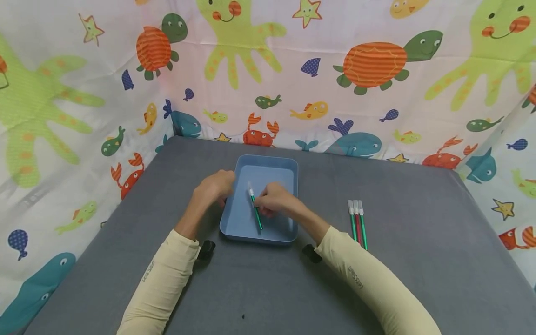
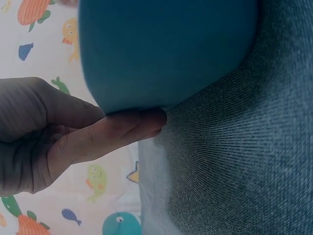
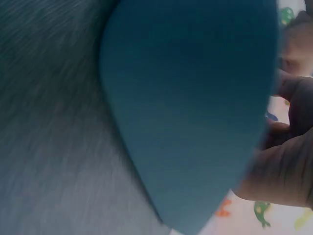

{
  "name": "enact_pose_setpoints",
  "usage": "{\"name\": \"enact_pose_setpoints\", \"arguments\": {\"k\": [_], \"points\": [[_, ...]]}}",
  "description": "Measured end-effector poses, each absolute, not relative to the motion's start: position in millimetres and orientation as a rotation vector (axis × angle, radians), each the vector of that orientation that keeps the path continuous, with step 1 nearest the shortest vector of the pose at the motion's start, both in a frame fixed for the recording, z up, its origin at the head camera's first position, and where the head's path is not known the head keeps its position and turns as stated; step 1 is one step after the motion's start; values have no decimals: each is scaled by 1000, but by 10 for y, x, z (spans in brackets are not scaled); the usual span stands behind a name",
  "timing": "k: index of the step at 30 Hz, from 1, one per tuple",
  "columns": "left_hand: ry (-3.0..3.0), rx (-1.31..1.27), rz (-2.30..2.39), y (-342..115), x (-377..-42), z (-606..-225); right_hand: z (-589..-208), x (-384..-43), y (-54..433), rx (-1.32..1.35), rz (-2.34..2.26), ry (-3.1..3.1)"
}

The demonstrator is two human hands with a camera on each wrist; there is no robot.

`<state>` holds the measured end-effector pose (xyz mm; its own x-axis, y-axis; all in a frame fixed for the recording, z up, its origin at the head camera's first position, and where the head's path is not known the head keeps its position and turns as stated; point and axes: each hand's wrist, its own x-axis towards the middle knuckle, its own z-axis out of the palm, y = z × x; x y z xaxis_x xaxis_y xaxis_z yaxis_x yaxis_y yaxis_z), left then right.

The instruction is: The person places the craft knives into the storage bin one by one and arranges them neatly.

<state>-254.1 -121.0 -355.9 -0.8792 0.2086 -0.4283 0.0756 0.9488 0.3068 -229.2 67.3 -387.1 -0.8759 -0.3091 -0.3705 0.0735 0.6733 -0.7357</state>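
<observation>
A blue rectangular tray [image 1: 234, 232] lies on the grey surface ahead of me. My left hand [image 1: 215, 186] is at its left side; in the left wrist view, the thumb is near the rim and the fingers [image 2: 122, 129] lie against the outer wall, gripping the edge. Inside the tray is a slim, pen-shaped green craft knife [image 1: 257, 217] with a pale tip, pointing away from me. My right hand [image 1: 276, 201] reaches over the right wall, its curled fingertips pinching the knife near its pale end. The tray wall [image 3: 190, 107] hides those fingertips in the right wrist view.
Right of the tray, three similar craft knives [image 1: 358, 223] lie side by side, two green and one red, their pale ends away from me. My right sleeve [image 1: 368, 284] is close to their near ends. A curtain [image 1: 268, 70] printed with sea animals surrounds the surface.
</observation>
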Motion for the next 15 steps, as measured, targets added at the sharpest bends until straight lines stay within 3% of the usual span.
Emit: {"name": "enact_pose_setpoints", "arguments": {"k": [7,15], "points": [[2587,190,399,-1215,-2559,-3555,-3964,-2315,382,-185,-1098,2343],[2627,262,356,-1195,-2542,-3545,-4024,-2359,154,-431,-904,2471]]}}
